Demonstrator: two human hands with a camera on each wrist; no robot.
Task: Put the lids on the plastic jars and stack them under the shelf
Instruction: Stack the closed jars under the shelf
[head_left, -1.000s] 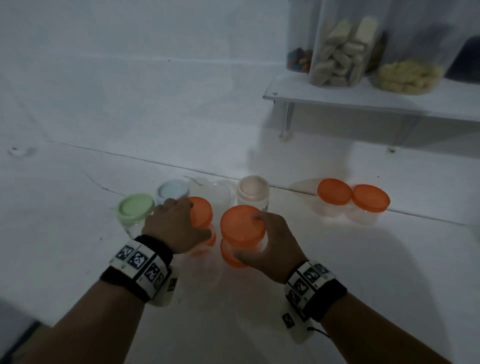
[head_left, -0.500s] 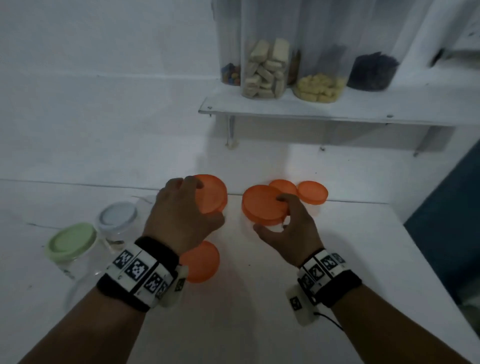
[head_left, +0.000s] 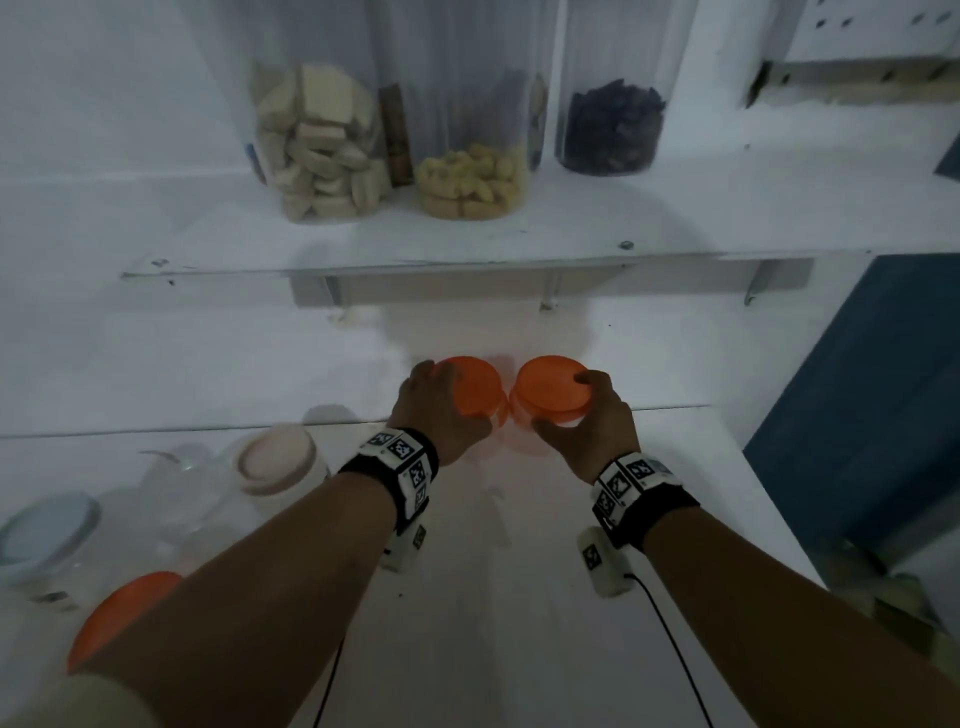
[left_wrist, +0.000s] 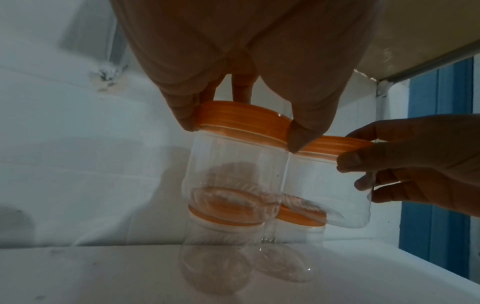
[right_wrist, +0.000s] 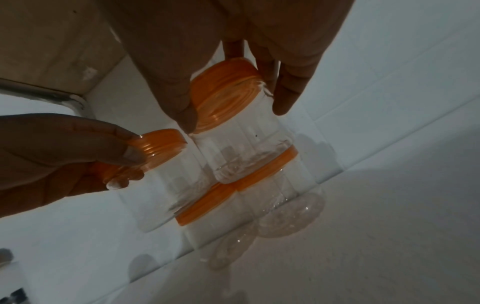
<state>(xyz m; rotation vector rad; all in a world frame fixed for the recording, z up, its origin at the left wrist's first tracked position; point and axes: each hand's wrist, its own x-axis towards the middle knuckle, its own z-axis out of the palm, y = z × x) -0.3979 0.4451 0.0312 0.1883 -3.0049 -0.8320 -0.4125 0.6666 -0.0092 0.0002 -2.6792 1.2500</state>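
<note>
Both hands reach under the white shelf (head_left: 415, 254). My left hand (head_left: 457, 405) grips the orange lid of a clear plastic jar (head_left: 475, 389) from above. My right hand (head_left: 566, 402) grips a second orange-lidded jar (head_left: 545, 389) the same way, right beside it. In the left wrist view the left hand's jar (left_wrist: 233, 164) sits upright directly over a standing orange-lidded jar (left_wrist: 226, 218). The right hand's jar (right_wrist: 233, 133) is tilted over another standing jar (right_wrist: 265, 168). Whether the upper jars rest on the lower lids I cannot tell.
A pink-lidded jar (head_left: 278, 457), an open clear jar (head_left: 176, 493), a blue-lidded jar (head_left: 44, 530) and an orange-lidded jar (head_left: 124, 608) stand at the left of the counter. Tall containers of biscuits (head_left: 322, 140) and snacks (head_left: 467, 182) stand on the shelf. A blue panel (head_left: 857, 415) borders the right.
Both hands lifted their orange-lidded jars and carried them forward and right, to just over the two jars standing by the wall under the shelf.
</note>
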